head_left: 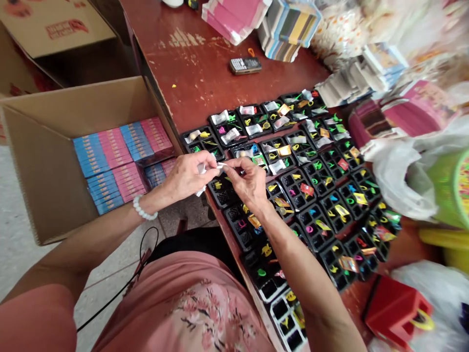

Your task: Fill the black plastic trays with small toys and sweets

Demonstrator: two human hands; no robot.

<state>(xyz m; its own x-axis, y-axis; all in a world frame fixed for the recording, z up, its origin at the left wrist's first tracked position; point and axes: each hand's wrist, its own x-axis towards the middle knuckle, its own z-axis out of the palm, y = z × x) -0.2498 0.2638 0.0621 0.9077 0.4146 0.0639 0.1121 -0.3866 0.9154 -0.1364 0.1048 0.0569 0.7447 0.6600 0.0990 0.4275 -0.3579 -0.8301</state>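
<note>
My left hand and my right hand meet over the table's near edge, both closed in a pinch. Between their fingertips is a thin strip of small white packets, partly hidden by the left fingers; one end hangs below that hand. Under and beyond my hands stand rows of black compartment trays. They hold small coloured plastic toys and coloured sachets. Trays in the far rows also hold a white packet like the ones in my hands.
Left of the table, an open cardboard box holds stacked blue and pink packs. A phone lies on the red table. Card stacks, plastic bags, a green tub and a red box stand around the trays.
</note>
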